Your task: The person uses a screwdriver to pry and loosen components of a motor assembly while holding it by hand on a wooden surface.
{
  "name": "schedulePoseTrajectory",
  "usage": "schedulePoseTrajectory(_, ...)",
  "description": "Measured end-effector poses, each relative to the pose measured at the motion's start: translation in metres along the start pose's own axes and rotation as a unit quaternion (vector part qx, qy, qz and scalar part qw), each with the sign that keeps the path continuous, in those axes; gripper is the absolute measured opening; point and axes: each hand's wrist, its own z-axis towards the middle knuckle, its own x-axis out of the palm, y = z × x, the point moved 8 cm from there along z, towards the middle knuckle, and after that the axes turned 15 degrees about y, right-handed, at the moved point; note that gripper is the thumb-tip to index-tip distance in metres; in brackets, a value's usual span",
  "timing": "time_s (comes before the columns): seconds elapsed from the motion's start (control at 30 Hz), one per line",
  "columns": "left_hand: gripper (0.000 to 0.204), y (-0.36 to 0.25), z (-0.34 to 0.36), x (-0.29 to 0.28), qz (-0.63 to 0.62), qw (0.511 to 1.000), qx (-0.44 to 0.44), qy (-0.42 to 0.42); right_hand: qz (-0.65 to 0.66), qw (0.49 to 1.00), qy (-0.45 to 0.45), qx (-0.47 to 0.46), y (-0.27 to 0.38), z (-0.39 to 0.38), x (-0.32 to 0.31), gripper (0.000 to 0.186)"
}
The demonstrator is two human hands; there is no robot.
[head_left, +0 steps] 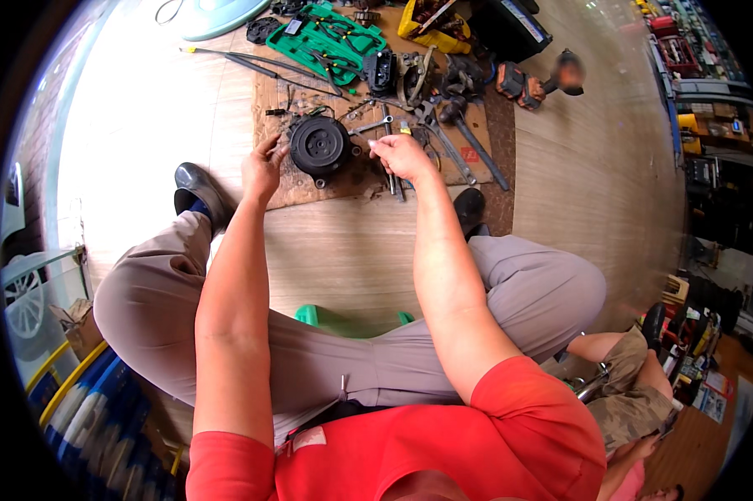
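A round black pulley-faced machine part (320,146) lies on a stained cardboard sheet (297,194), its ringed face upward. Close by its left side is my left hand (262,174), fingers stretched toward the rim with the thumb apart from them. My right hand (403,159) hovers to the right of the part, thumb and forefinger pinched; whatever sits between the tips is too small to make out. A combination wrench (371,125) lies between the part and the right hand. Thin metal bars (391,177) lie partly beneath that hand.
An adjustable wrench (453,149) and a hammer (481,149) lie to the right. Farther off are a green tool case (331,37), a yellow container (433,29) and an orange-black power tool (523,85). Another person's legs (635,380) show at lower right.
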Motion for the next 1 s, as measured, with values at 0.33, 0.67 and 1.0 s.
schedulePoseTrajectory(0.33,0.090,-0.089,-0.033,0.057,0.209,0.976,0.061,-0.014,-0.084,0.995,-0.061,-0.008,-0.014,0.010,-0.014,0.033)
schedulePoseTrajectory(0.67,0.118,-0.097,-0.045,0.066,0.201,0.977,0.053,-0.043,-0.139,0.986,-0.078,0.049,-0.005,0.001,-0.002,0.033)
schedulePoseTrajectory(1.0,0.115,-0.107,-0.035,0.065,0.260,0.960,0.049,-0.086,-0.147,0.988,-0.014,0.044,-0.007,0.003,0.000,0.033)
